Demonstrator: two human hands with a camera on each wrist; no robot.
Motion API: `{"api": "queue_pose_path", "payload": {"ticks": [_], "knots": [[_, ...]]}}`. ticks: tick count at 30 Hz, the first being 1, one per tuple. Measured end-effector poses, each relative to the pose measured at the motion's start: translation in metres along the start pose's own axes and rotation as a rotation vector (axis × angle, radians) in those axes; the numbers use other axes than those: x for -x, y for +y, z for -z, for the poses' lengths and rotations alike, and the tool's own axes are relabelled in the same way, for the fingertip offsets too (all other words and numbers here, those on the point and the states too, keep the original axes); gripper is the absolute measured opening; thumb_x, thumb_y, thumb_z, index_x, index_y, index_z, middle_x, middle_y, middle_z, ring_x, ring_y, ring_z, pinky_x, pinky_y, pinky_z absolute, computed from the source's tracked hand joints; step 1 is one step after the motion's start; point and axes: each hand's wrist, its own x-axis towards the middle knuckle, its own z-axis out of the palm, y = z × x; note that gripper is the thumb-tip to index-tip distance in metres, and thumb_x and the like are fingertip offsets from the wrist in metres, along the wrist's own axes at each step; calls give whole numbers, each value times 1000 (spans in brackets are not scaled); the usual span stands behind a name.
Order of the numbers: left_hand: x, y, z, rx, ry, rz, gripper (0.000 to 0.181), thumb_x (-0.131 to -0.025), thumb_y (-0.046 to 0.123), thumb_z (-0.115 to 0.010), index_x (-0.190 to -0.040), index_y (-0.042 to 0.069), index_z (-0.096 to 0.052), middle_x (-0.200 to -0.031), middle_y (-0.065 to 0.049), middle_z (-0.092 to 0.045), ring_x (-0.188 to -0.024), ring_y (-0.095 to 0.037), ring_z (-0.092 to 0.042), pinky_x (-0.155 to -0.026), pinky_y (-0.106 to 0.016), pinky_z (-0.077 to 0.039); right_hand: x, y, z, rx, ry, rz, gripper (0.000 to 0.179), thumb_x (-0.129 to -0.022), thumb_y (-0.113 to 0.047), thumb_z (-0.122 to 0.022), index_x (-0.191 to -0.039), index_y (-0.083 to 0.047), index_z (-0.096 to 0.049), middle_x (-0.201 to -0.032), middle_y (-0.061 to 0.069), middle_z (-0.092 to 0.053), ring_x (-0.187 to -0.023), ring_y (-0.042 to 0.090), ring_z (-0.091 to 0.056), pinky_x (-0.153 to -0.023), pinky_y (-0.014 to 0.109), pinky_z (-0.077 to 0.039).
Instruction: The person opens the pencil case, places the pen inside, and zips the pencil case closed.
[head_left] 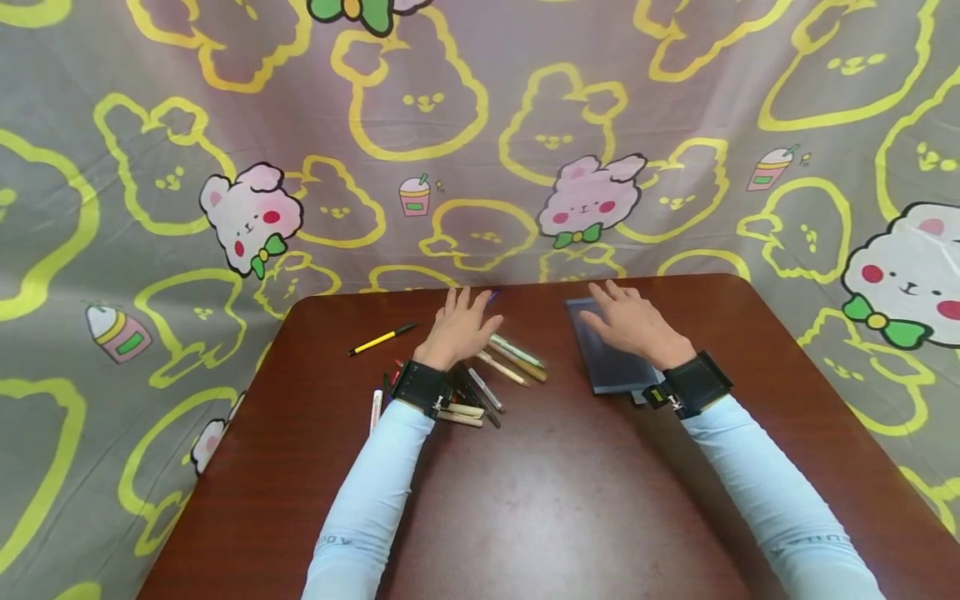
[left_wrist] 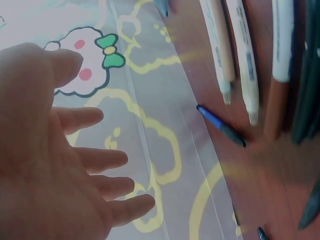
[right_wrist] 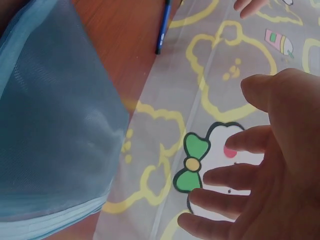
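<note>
My left hand (head_left: 459,331) is held over a loose pile of pens and markers, fingers spread and nothing in its grasp. Under and beside it lie pale green pens (head_left: 517,352), a grey-capped marker (head_left: 487,390) and several dark pens. A small blue pen (left_wrist: 220,125) rests beyond the fingertips near the far table edge. My right hand (head_left: 636,327), also with fingers extended, is above a dark blue mesh pouch (head_left: 611,367) that lies flat; the hand and wrist hide part of it. In the right wrist view the pouch (right_wrist: 60,115) shows layered edges.
A yellow pen with a black cap (head_left: 382,340) lies left of the pile. A white marker (head_left: 377,408) is beside the left forearm. The brown wooden table (head_left: 540,500) meets a patterned cloth curtain (head_left: 480,167) at its far edge.
</note>
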Motion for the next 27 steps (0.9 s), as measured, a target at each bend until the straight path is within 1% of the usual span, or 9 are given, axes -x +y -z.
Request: {"api": "queue_pose_path", "payload": {"ticks": [6,10,13,16,17,19,20,23,27], "knots": [[1,8,-7,56,88,-73,57,-103,44,-39,-151,15,-33,-159,-22,-25,-150,-43,-14,-117,-59,-23,1,13,3,-38,-4,-71,70,-101,-39,-49,-154,-2,-23,-154,30,-29,-137,54,-27,-103,67,-35],[3,15,-14,88,117,-110,51,-103,36,-40,-149,14,-37,-156,-19,-32,-148,-39,-24,-117,-55,-27,2,24,2,-68,-5,-119,69,-101,-36,-46,-153,1,-22,-150,34,-30,-137,55,-26,-102,68,-35],[3,22,-20,88,133,-142,49,-102,32,-40,-147,14,-41,-153,-16,-37,-145,-36,-30,-115,-52,-31,3,32,0,-81,14,-148,62,-102,-30,-42,-151,4,-24,-146,37,-34,-135,56,-28,-102,68,-34],[2,28,-26,80,138,-173,47,-100,31,-43,-144,14,-44,-149,-14,-43,-139,-34,-38,-111,-49,-36,5,42,-4,-95,58,-159,54,-101,-20,-38,-146,7,-32,-137,38,-42,-127,55,-38,-99,66,-36],[2,31,-27,76,139,-179,47,-100,31,-44,-144,14,-45,-148,-13,-44,-138,-34,-40,-110,-48,-37,6,46,-5,-96,76,-160,49,-101,-18,-38,-143,8,-37,-127,36,-49,-119,53,-46,-94,64,-41],[2,36,-29,79,139,-191,47,-100,30,-45,-143,13,-46,-145,-12,-46,-135,-32,-43,-109,-45,-39,7,53,-6,-95,99,-157,45,-100,-16,-38,-138,9,-42,-116,33,-56,-106,48,-55,-86,60,-45],[2,38,-30,86,135,-194,47,-100,30,-46,-143,13,-46,-145,-12,-47,-135,-31,-43,-108,-44,-40,7,56,-6,-91,105,-159,44,-100,-15,-39,-136,9,-44,-110,31,-58,-99,45,-57,-80,57,-46],[2,45,-33,111,127,-194,46,-100,31,-46,-143,15,-46,-145,-11,-47,-135,-29,-43,-108,-42,-41,6,61,-6,-78,97,-168,40,-99,-14,-41,-130,10,-48,-103,29,-61,-88,40,-59,-74,53,-46],[-1,52,-38,121,120,-204,46,-100,31,-45,-142,15,-46,-144,-12,-48,-134,-29,-46,-107,-42,-42,5,65,-8,-85,61,-193,39,-98,-12,-42,-129,11,-49,-119,34,-58,-100,46,-59,-84,59,-47]]}}
